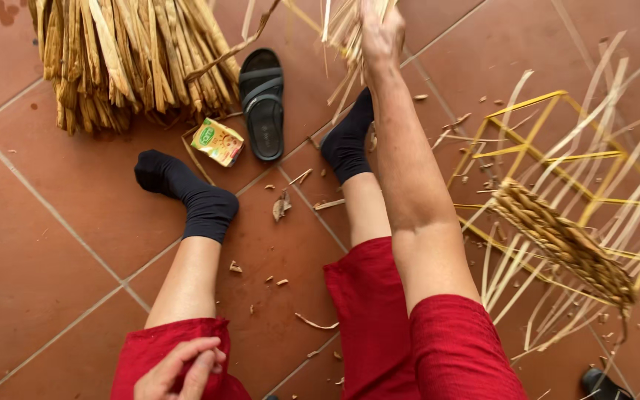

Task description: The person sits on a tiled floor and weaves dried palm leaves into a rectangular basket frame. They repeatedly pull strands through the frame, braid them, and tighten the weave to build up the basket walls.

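— Head view looked straight down at a person sitting on the tiled floor [68, 222] in red trousers and dark socks. What was in hand?

— I'd judge it was the drawing of fresh strands. The right hand [381, 33] was stretched far forward and closed around a bunch of pale dry strips [344, 30], lifting them up near the top edge of the view.

— And the left hand [179, 369]?

— Low by the left knee, fingers curled loosely together; whether it pinched anything I couldn't tell.

— Where was the weaving?

— To the person's right: a yellow wire frame [538, 122] on the floor, with a braided band [564, 241] worked along its near side and loose pale strands fanning out from it.

— So what did the next move call for?

— My guess: bringing the strips over to the frame and feeding them in beside the braid, keeping them untangled.

— Count it for me.

— One frame, one braided band, one big bundle of dried leaves [131, 55] at the top left, one black sandal [262, 104] beside it, one small yellow-green packet [218, 141] between the bundle and the sandal, and scraps scattered on the tiles
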Available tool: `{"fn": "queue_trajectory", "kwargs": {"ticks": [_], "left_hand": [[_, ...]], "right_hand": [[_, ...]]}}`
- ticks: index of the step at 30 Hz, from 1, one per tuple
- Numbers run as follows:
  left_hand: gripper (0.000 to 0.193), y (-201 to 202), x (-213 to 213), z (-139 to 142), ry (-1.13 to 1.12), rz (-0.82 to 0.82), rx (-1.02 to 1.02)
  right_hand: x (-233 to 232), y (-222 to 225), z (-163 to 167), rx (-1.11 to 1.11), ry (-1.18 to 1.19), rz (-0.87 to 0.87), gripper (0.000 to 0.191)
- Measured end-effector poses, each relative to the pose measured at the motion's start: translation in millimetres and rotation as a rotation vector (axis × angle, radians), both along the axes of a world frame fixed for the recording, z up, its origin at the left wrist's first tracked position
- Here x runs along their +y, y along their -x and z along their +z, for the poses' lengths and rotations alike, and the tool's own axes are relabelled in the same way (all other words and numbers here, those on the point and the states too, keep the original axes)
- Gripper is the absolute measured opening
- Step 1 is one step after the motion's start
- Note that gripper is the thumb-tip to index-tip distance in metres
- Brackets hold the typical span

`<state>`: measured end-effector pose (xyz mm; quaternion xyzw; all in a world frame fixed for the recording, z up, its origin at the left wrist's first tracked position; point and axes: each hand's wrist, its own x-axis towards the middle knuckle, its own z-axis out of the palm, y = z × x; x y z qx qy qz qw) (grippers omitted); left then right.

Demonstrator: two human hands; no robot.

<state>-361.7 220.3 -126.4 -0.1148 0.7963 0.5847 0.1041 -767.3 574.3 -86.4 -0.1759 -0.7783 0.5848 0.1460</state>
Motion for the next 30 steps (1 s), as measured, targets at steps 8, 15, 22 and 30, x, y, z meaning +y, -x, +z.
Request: {"fn": "queue_trajectory", "kwargs": {"ticks": [8,15,22,30], "left_hand": [[0.02,-30,25,44,0.027,-0.025,0.009],[0.02,-68,36,58,0.068,-0.091,0.082],[0.019,-89,65,57,0.123,-0.102,0.06],[0.02,-108,86,70,0.186,-0.211,0.111]], "right_hand": [[100,-141,38,-0.052,0.207,-0.18,0.055],[192,-362,37,0.006,0.201,-0.248,0.039],[280,-563,24,0.075,-0.162,-0.511,0.067],[314,-639,4,-0.554,-0.218,-0.551,0.086]]}}
